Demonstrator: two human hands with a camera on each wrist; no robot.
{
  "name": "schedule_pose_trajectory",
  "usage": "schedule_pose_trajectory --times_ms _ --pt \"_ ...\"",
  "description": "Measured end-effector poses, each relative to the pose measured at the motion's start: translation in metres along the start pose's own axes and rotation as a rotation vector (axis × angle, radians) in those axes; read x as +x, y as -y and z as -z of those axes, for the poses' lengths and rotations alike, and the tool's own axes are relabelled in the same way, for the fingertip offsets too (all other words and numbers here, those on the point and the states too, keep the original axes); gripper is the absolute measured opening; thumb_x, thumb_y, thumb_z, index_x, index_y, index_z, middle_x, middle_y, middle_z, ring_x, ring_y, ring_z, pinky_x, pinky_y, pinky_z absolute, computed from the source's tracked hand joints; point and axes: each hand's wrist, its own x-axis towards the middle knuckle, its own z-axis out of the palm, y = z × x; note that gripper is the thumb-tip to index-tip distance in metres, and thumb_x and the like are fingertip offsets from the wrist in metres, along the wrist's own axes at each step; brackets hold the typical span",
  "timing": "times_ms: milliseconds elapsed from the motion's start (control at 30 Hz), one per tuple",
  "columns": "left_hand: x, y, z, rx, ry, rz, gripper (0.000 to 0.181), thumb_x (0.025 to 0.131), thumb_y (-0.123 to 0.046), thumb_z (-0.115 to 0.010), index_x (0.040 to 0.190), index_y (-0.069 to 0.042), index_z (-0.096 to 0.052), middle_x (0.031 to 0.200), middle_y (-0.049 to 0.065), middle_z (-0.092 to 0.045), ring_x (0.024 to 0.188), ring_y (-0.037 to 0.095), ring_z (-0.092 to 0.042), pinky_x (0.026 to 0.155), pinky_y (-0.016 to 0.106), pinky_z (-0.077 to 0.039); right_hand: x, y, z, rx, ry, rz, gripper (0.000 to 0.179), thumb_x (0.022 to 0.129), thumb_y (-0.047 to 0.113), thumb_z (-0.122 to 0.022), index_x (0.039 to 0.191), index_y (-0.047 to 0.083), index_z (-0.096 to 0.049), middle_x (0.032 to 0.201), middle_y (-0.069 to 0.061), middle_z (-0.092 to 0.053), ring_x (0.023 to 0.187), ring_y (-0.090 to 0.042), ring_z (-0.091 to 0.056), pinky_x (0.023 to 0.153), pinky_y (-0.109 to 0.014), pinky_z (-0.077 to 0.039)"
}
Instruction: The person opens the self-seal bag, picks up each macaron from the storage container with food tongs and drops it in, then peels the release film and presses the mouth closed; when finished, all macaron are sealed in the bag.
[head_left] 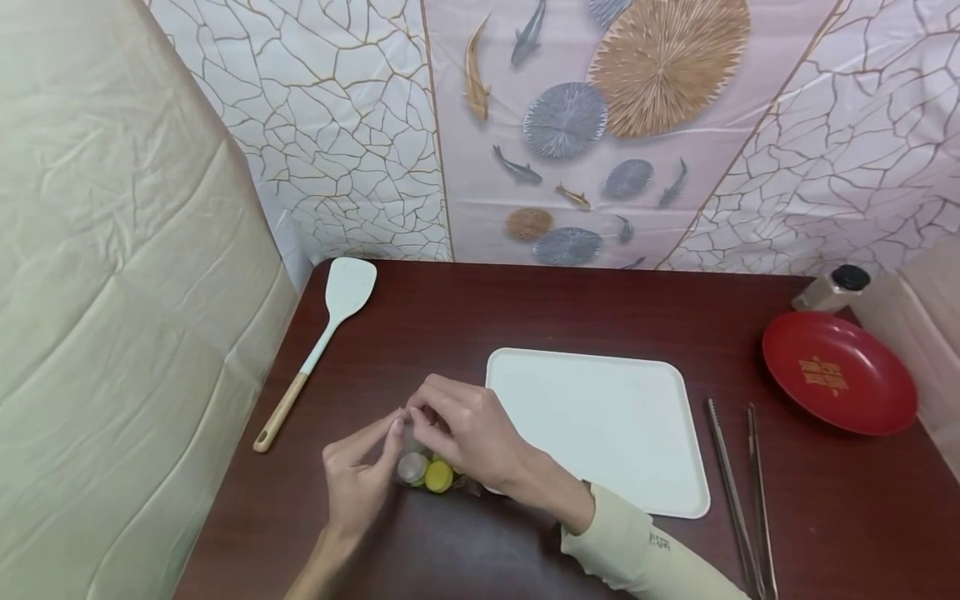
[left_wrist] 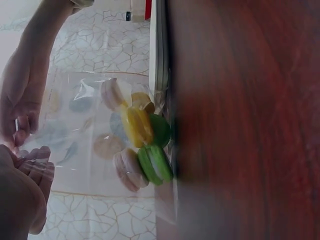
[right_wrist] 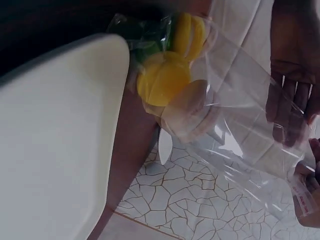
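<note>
A clear plastic bag (left_wrist: 75, 145) of macarons stands upright on the table, its upper edge between both hands. My left hand (head_left: 356, 483) pinches the upper edge of the bag from the left. On the other side, my right hand (head_left: 472, 429) pinches the same edge, the fingertips of both hands almost touching. Low in the bag lie several macarons: a yellow macaron (head_left: 438, 476), a green macaron (left_wrist: 155, 164) and a pale pink macaron (left_wrist: 130, 170) are among them. In the head view the hands partly hide the bag.
Just right of the bag lies a white tray (head_left: 600, 417), with metal tongs (head_left: 738, 500) beyond it. A red plate (head_left: 840, 375) and a black-lidded jar (head_left: 831, 289) stand at the far right. A white spatula (head_left: 322, 342) with a wooden handle lies at the left.
</note>
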Motion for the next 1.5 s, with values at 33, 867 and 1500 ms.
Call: schedule_pose_trajectory --times_ms 33,867,1500 --pt "0.0 0.0 0.0 -0.008 -0.004 0.009 0.027 0.087 0.027 -0.067 0.107 0.014 -0.081 0.098 0.028 -0.081 0.111 0.005 -0.078 0.095 0.019 -0.062 0.0 0.0 0.002 0.034 -0.004 -0.021 0.017 0.09 -0.011 -0.07 0.092 0.006 -0.07 0.079 0.0 -0.065 0.066 -0.005 -0.056 0.063 -0.008 -0.046" --pt "-0.002 0.003 -0.004 -0.118 -0.026 0.07 0.028 0.095 0.026 -0.059 0.109 0.015 -0.08 0.101 0.027 -0.082 0.106 0.014 -0.083 0.098 0.024 -0.063 -0.042 -0.006 0.062 0.37 -0.027 -0.242 0.025 0.099 -0.012 -0.066 0.096 0.013 -0.067 0.075 0.002 -0.047 0.067 -0.007 -0.041 0.057 -0.027 -0.037" --pt "-0.009 0.004 0.0 -0.148 -0.108 0.154 0.026 0.099 0.024 -0.056 0.106 0.015 -0.079 0.099 0.022 -0.084 0.101 0.016 -0.084 0.098 0.024 -0.062 -0.085 -0.007 0.118 0.667 -0.287 -0.365 0.026 0.099 -0.025 -0.046 0.093 -0.004 -0.059 0.079 -0.006 -0.038 0.074 -0.019 -0.034 0.061 -0.033 -0.031"
